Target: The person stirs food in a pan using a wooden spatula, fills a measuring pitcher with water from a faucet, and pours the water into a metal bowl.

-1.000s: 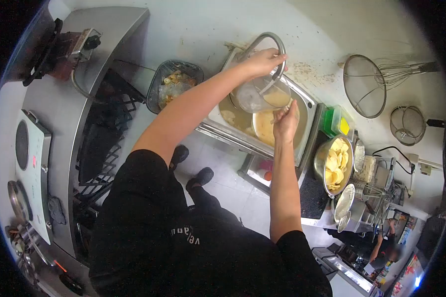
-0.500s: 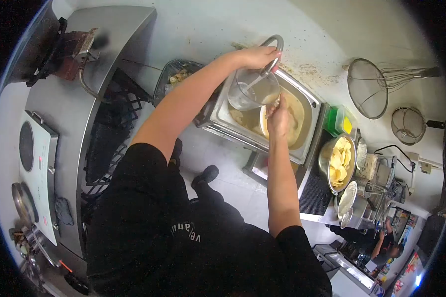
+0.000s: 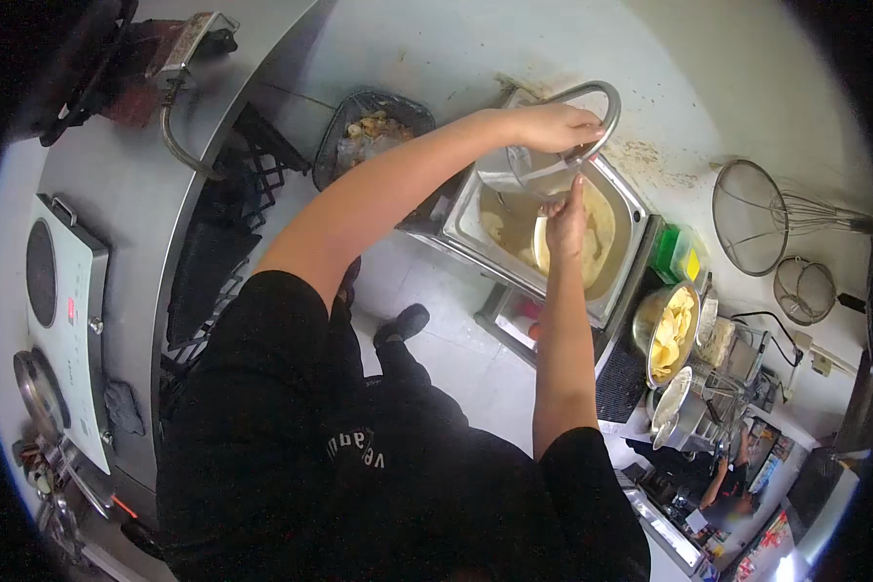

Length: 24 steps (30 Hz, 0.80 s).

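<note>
My left hand [image 3: 558,128] is closed round the curved metal faucet [image 3: 609,102] at its spout end, above the sink [image 3: 464,211]. Just below it, my right hand [image 3: 565,231] grips the edge of a clear container [image 3: 526,177], which is tilted under the faucet and partly hidden by my left forearm. Cloudy, tan liquid [image 3: 603,228] lies in the sink. A pale bowl [image 3: 540,244] rests in that liquid beside my right hand, which covers part of it.
A lined bin with scraps [image 3: 376,131] stands left of the sink. To the right are a green container [image 3: 665,254], a metal bowl of yellow slices [image 3: 673,335] and a black mat [image 3: 623,383]. Strainers [image 3: 750,215] and a whisk hang on the wall. Another person [image 3: 726,482] is at the lower right.
The view has shifted, moving the sink rightward in it. The clear container has changed its tilt and is now more hidden behind my left forearm. Both hands keep their holds.
</note>
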Available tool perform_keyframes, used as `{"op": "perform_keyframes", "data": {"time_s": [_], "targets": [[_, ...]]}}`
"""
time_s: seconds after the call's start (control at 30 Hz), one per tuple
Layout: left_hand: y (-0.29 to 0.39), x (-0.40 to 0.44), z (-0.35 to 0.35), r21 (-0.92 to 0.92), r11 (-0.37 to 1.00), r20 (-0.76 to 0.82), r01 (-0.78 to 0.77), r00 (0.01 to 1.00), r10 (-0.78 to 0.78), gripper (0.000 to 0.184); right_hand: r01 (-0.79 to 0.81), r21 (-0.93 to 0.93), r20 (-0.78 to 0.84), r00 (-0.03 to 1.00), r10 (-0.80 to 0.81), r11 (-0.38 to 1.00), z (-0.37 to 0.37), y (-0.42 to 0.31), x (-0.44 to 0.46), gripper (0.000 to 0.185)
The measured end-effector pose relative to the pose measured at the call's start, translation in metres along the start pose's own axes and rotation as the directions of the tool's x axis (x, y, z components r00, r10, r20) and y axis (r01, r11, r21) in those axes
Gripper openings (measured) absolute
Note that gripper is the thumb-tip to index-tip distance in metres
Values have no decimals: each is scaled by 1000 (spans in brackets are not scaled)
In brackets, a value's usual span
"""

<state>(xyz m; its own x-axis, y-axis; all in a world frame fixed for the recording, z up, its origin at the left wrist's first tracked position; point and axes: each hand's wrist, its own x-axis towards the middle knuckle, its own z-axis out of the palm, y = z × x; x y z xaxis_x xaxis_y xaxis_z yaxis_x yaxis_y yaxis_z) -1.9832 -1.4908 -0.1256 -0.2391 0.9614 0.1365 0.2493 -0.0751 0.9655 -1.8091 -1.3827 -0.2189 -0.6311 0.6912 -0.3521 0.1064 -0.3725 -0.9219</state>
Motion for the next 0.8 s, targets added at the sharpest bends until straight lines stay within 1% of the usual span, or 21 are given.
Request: {"op": "perform_keyframes", "data": {"time_s": [0.03, 0.07, 0.1, 0.13, 0.17, 0.2, 0.23, 0.27, 0.3, 0.33, 0.37, 0.43, 0.47, 0.53, 0.57, 0.6, 0.63, 0.67, 0.7, 0.77, 0.8], "targets": [[-4, -5, 0, -14, 998, -78, -67, 995, 65, 33, -2, -79, 6, 1000, 3, 997, -1, -1, 0, 47], [-8, -10, 1, -22, 991, -158, -133, 979, 128, 32, -6, -85, 9, 1000, 7, 996, -3, -2, -1, 47], [-16, -13, 0, -26, 991, -165, -131, 978, 125, 32, 11, -84, 78, 997, -4, 996, -3, -5, -3, 46], [-27, -14, -2, 243, 963, -305, -116, 933, 189, 34, 27, -81, 148, 989, -15, 996, -4, -7, -4, 46], [-37, -15, -2, 490, 870, -414, -50, 865, 283, 36, 25, -86, 153, 988, -11, 996, -6, -7, -2, 46], [-45, -18, 2, 489, 871, -420, -44, 863, 280, 36, 37, -142, 162, 987, -14, 989, -10, -4, 2, 48], [-51, -20, 6, 533, 841, -516, 87, 822, 242, 37, 51, -196, 170, 985, -18, 979, -16, -1, 8, 51], [-57, -22, 10, 559, 800, -605, 219, 767, 213, 39, 50, -200, 173, 985, -15, 979, -22, 3, 13, 51], [-66, -21, 14, 556, 801, -608, 221, 765, 211, 39, 17, -120, 139, 990, -1, 993, -29, 6, 19, 53], [-73, -18, 17, 351, 894, -603, 279, 798, -13, 38, -12, -37, 104, 994, 16, 999, -28, 4, 18, 54], [-79, -14, 20, 135, 927, -538, 349, 812, -228, 37, -9, -36, 102, 995, 13, 999, -29, 1, 15, 54], [-78, -17, 26, 91, 931, -547, 354, 799, -250, 36, -16, 16, 208, 978, 13, 1000, -18, -18, -5, 58], [-76, -20, 29, 45, 931, -555, 362, 784, -278, 34, -11, 19, 196, 981, 7, 1000, -23, -16, -3, 58], [-78, -27, 30, 72, 919, -516, 387, 803, -298, 33, 70, -217, 153, 988, -37, 974, -29, -16, 1, 56], [-78, -29, 29, 99, 904, -491, 417, 810, -320, 32, 74, -215, 143, 989, -43, 974, -30, -19, -3, 56], [-79, -32, 30, 104, 905, -485, 412, 816, -315, 32, 101, -419, 111, 992, -59, 902, -12, -32, -19, 54], [-80, -35, 30, 98, 913, -485, 396, 820, -304, 31, 114, -604, 84, 993, -79, 789, -2, -40, -28, 51], [-79, -34, 31, 93, 920, -487, 380, 823, -291, 30, 76, -409, 77, 996, -49, 909, -10, -33, -21, 44], [-71, -33, 30, 100, 920, -487, 379, 825, -286, 30, 81, -404, 79, 995, -53, 911, -16, -30, -17, 44], [-51, -34, 27, 111, 918, -465, 380, 837, -290, 32, 88, -156, 10, 996, -87, 984, -24, -25, -12, 42], [-49, -32, 26, 116, 917, -463, 382, 838, -290, 32, 86, -150, 9, 996, -86, 985, -22, -27, -14, 42]]}}
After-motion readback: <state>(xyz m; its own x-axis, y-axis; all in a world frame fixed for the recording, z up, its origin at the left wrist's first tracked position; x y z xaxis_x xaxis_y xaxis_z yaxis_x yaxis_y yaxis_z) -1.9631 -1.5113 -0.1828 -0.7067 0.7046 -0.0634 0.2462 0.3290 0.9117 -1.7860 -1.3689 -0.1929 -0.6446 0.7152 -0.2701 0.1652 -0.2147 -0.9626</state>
